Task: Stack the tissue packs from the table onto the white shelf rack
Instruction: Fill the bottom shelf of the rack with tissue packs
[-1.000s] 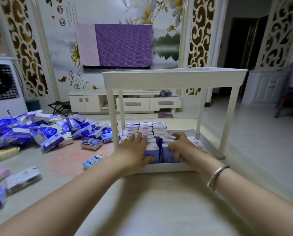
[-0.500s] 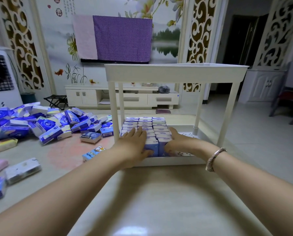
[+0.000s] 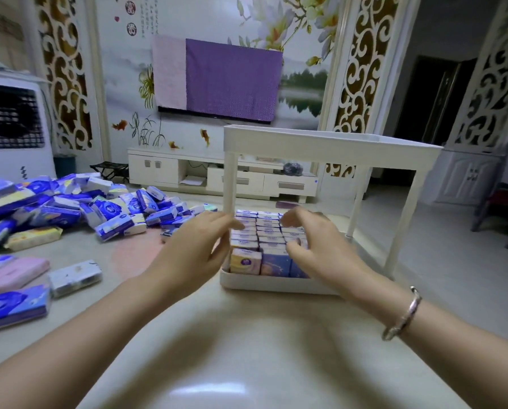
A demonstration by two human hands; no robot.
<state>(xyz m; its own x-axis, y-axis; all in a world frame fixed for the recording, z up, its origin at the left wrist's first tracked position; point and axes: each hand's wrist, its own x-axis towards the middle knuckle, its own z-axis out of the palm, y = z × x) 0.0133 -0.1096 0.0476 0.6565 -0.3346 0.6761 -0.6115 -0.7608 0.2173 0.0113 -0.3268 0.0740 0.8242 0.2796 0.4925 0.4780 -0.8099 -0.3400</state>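
Note:
A white shelf rack [image 3: 279,285] stands on the table just ahead of me. Its lower tray holds tight rows of small tissue packs [image 3: 267,231] standing on end. The top shelf [image 3: 329,141] rests on thin legs. My left hand [image 3: 193,249] hovers open at the tray's left front, fingers spread near the left leg. On the right side my right hand [image 3: 320,246] is lifted just above the packs, fingers curled and apart, holding nothing. A big heap of loose blue and white tissue packs [image 3: 69,208] lies on the table to the left.
A pink pack [image 3: 13,273], a white pack [image 3: 75,277] and a blue pack [image 3: 10,308] lie near the left table edge. A white TV cabinet [image 3: 187,175] and a covered screen stand behind. A white air cooler [image 3: 13,128] is at far left.
Both hands were pressed flat on the front packs in the tray; now they have lifted off and drawn slightly apart. My view has shifted, so the rack sits further right.

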